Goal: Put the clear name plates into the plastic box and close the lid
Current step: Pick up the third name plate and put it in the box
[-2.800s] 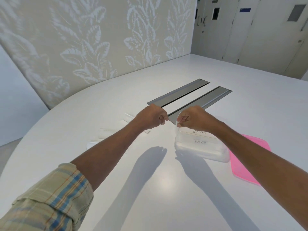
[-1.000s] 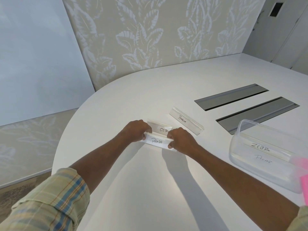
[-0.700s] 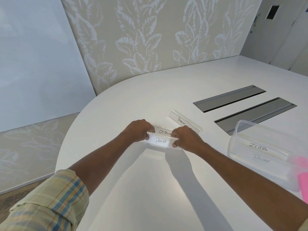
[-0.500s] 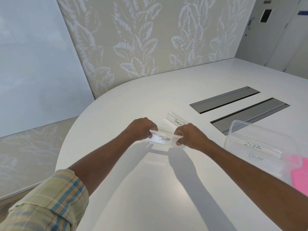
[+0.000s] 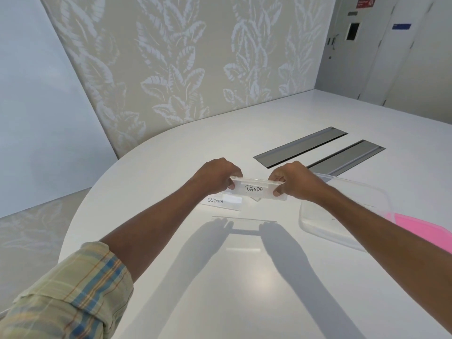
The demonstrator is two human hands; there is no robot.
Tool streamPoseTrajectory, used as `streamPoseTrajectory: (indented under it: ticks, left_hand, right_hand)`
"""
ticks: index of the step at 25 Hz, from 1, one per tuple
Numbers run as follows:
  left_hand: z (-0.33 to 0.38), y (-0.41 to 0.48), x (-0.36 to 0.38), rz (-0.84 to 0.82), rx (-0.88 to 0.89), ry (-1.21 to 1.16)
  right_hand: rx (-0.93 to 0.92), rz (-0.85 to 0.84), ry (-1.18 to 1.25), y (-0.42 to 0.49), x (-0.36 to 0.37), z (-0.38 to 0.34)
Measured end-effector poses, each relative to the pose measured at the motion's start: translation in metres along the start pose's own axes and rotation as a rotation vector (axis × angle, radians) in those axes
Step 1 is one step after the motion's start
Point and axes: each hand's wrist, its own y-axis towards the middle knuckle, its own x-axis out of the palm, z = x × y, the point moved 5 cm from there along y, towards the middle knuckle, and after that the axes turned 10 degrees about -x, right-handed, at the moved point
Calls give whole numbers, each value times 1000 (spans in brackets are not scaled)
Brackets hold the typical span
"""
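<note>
Both ends of the PANDA name plate [image 5: 256, 189] are pinched, by the left hand [image 5: 217, 176] and right hand [image 5: 292, 182]; it has been lifted off the table [image 5: 244, 277] (OSTRICH plate [image 5: 221, 201] left lying below) toward the plastic box [image 5: 342, 211] at right of frame.

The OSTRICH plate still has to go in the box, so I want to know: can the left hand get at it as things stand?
Probably not at once. The left hand and right hand together hold the PANDA plate off the table. The OSTRICH plate lies uncovered just below the left hand, so once freed it looks reachable.
</note>
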Motion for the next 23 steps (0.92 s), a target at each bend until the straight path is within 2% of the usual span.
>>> streamPoseTrajectory:
  ticks: [10, 15, 23]
  left_hand:
    - [112, 41, -10, 42, 91, 60]
    - [162, 60, 0, 10, 140, 70]
    - [228, 84, 33, -33, 222, 124]
  right_hand:
    - [78, 71, -33, -55, -68, 76]
    - [124, 92, -23, -82, -84, 117]
    - [231, 15, -102, -112, -85, 175]
